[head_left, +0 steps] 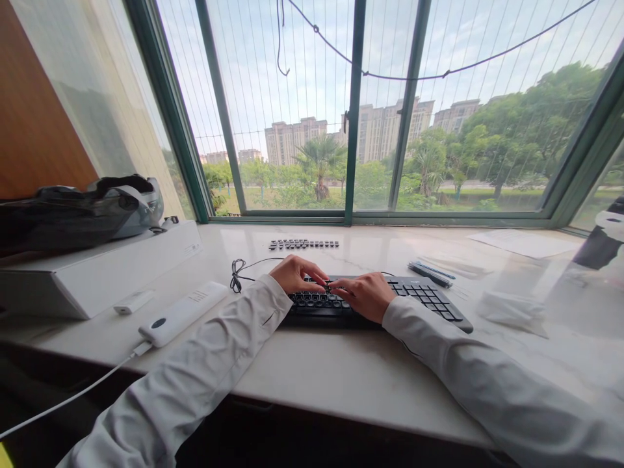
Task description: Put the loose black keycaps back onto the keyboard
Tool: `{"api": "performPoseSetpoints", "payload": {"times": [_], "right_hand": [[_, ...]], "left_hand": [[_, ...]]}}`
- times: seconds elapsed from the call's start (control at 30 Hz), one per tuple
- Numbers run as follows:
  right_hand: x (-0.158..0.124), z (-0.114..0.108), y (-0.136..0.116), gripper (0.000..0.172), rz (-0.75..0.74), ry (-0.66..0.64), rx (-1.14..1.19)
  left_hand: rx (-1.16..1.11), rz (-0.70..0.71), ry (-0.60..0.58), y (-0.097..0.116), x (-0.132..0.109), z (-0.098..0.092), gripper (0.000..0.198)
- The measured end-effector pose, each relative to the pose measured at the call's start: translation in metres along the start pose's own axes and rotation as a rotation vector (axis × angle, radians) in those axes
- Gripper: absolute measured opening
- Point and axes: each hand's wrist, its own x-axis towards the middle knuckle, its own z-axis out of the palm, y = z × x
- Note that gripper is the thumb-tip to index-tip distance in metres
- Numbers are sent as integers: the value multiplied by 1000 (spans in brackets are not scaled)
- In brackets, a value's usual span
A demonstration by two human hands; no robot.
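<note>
A black keyboard (439,302) lies on the pale marble counter, its number pad showing at the right. Keycaps look missing over part of its left half. My left hand (299,274) is over the keyboard's upper left part, fingers and thumb drawn together. From the right my right hand (365,294) meets it, thumb and index finger pinched close to the left fingertips. Something small and dark is between the fingertips, too small to make out. Behind the keyboard, loose black keycaps (305,244) stand in rows on the counter.
A coiled black cable (237,275) lies left of the keyboard. Further left are a white power strip (182,314), a small white block (134,302) and a white box (102,276) bearing a dark bag. Pens (430,274), a plastic bag (511,311) and paper (526,243) lie right.
</note>
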Motion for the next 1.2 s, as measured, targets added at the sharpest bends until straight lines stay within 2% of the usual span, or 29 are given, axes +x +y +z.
{"api": "performPoseSetpoints", "payload": {"times": [0.13,0.27,0.53,0.93,1.2], "right_hand": [[0,-1,0,41,-66,-52,4],[-2,-4,-2,41,-96,-49,5],[-2,-4,-2,42,-111,-45,5],[-4,-5,-2,42,-130,-40,0],[-5,-9,-4,41,-148,-57,37]], "left_hand": [[-47,8,-105,-4,0,0,34],[-50,5,-161,-4,-1,0,33],[19,6,-157,-3,-1,-2,31],[-26,-47,-150,-2,0,-1,31],[113,40,-132,5,-7,-5,28]]}}
